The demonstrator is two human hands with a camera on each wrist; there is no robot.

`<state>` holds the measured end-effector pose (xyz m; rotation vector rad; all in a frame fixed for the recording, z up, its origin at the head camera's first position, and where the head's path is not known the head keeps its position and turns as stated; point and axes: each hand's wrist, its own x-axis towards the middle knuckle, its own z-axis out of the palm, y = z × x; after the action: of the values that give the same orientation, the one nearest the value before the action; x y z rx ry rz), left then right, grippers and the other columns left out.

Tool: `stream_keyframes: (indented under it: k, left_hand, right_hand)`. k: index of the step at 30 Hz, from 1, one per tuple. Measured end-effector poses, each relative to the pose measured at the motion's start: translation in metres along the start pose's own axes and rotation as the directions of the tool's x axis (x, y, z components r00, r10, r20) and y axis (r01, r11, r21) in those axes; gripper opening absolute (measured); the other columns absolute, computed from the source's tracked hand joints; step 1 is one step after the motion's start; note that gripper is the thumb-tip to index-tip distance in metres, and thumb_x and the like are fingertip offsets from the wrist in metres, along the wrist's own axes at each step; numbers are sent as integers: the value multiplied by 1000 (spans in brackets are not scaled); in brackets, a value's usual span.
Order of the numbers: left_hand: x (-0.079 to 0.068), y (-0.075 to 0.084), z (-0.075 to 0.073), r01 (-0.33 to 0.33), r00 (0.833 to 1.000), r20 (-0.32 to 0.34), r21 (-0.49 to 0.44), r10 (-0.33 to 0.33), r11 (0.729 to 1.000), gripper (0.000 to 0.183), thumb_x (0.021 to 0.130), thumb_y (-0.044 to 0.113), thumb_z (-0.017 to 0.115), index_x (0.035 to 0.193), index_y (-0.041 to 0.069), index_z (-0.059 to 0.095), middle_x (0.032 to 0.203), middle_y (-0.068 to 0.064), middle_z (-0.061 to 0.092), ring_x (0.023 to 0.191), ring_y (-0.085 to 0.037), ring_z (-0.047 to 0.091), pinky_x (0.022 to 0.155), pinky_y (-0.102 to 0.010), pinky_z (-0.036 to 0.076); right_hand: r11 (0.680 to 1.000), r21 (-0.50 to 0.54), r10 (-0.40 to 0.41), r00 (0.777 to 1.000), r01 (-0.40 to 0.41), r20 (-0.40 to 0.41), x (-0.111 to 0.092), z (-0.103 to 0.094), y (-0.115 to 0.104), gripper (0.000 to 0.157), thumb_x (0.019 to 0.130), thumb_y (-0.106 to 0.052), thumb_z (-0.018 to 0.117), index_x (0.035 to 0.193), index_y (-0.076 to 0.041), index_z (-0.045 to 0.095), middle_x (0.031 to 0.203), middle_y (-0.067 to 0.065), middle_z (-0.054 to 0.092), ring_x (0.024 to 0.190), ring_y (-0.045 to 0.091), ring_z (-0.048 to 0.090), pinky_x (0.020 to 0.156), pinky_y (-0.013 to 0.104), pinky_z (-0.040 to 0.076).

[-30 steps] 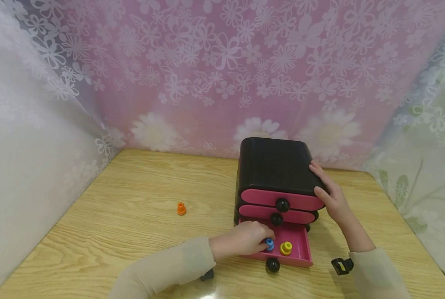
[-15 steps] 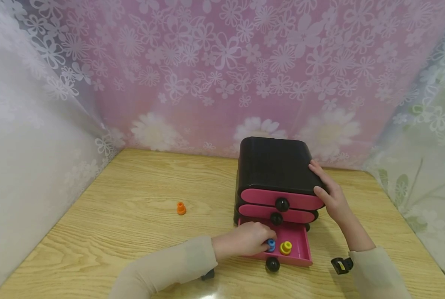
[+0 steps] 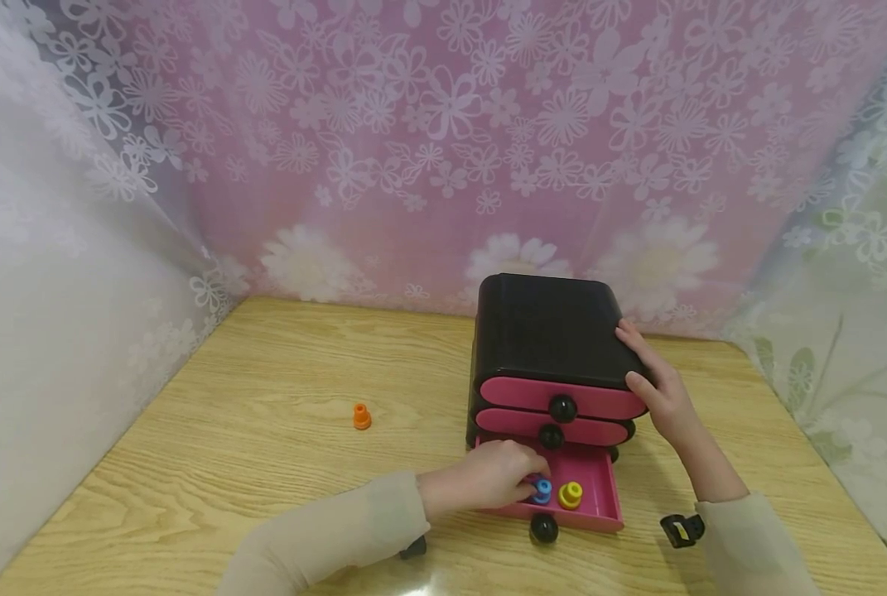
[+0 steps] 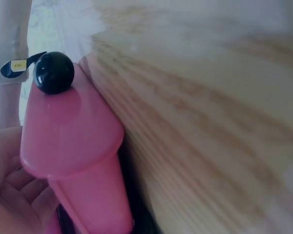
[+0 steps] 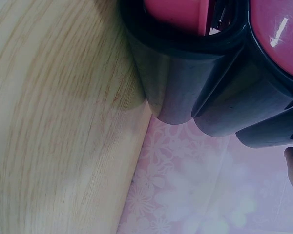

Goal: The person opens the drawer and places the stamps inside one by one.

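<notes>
A black mini drawer cabinet (image 3: 555, 327) with pink drawer fronts stands on the table, its bottom drawer (image 3: 600, 480) pulled out. Inside that drawer are a small blue stepped plastic piece (image 3: 542, 492) and a similar yellow piece (image 3: 571, 495). My left hand (image 3: 491, 473) reaches into the drawer; its thumb and fingertips are beside the blue piece, with a small gap showing between them. In the left wrist view, the palm is beside the pink drawer front (image 4: 73, 131). My right hand (image 3: 662, 389) rests on the cabinet's right top edge, fingers extended.
An orange stepped piece (image 3: 362, 416) stands on the wooden table (image 3: 294, 372) left of the cabinet. Black round knobs (image 3: 543, 528) stick out from the drawers. Floral curtains (image 3: 413, 165) enclose the back and sides. A black strap device (image 3: 682, 531) is at the right sleeve.
The blue piece has shifted slightly right and toward the drawer front, and the left fingertips have loosened from around it. The right hand and cabinet have stayed put.
</notes>
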<state>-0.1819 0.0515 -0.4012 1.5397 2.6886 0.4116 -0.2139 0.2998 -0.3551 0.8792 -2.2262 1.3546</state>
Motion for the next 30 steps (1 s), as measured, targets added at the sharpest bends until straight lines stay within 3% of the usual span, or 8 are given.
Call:
stream_keyframes:
  k: [10, 17, 23, 30]
  left_hand:
    - [-25, -16, -12, 15, 995, -99, -7, -16, 1000, 18, 80, 15, 65, 97, 12, 66, 84, 6, 60, 72, 1, 50, 64, -11, 41]
    - [-53, -34, -24, 80, 985, -150, -51, -87, 995, 19, 80, 11, 64, 99, 6, 64, 92, -1, 63, 82, -7, 58, 71, -15, 44]
    - [-79, -50, -33, 129, 964, -229, -45, -136, 991, 18, 79, 8, 64, 96, 3, 63, 90, -5, 63, 82, -15, 59, 72, -24, 47]
    - [-102, -66, -43, 238, 927, -291, -30, -236, 971, 19, 79, 9, 65, 98, 4, 64, 96, -6, 63, 87, -18, 60, 72, -29, 49]
  right_hand:
    - [1000, 5, 11, 1000, -11, -2, -1, 1, 2, 47, 88, -1, 40, 134, 3, 32, 142, 17, 21, 132, 15, 13, 100, 17, 16]
    - [1000, -3, -4, 1000, 4, 2, 0, 1, 1, 47, 88, -1, 40, 134, 3, 31, 143, 17, 20, 132, 15, 13, 100, 17, 16]
    - [1000, -5, -3, 1000, 3, -3, 0, 0, 1, 47, 89, -2, 40, 134, 3, 31, 143, 15, 21, 131, 15, 15, 100, 16, 17]
    - [1000, 6, 7, 1000, -7, -4, 0, 1, 3, 47, 89, -3, 40, 134, 3, 31, 143, 12, 21, 132, 14, 14, 100, 17, 17]
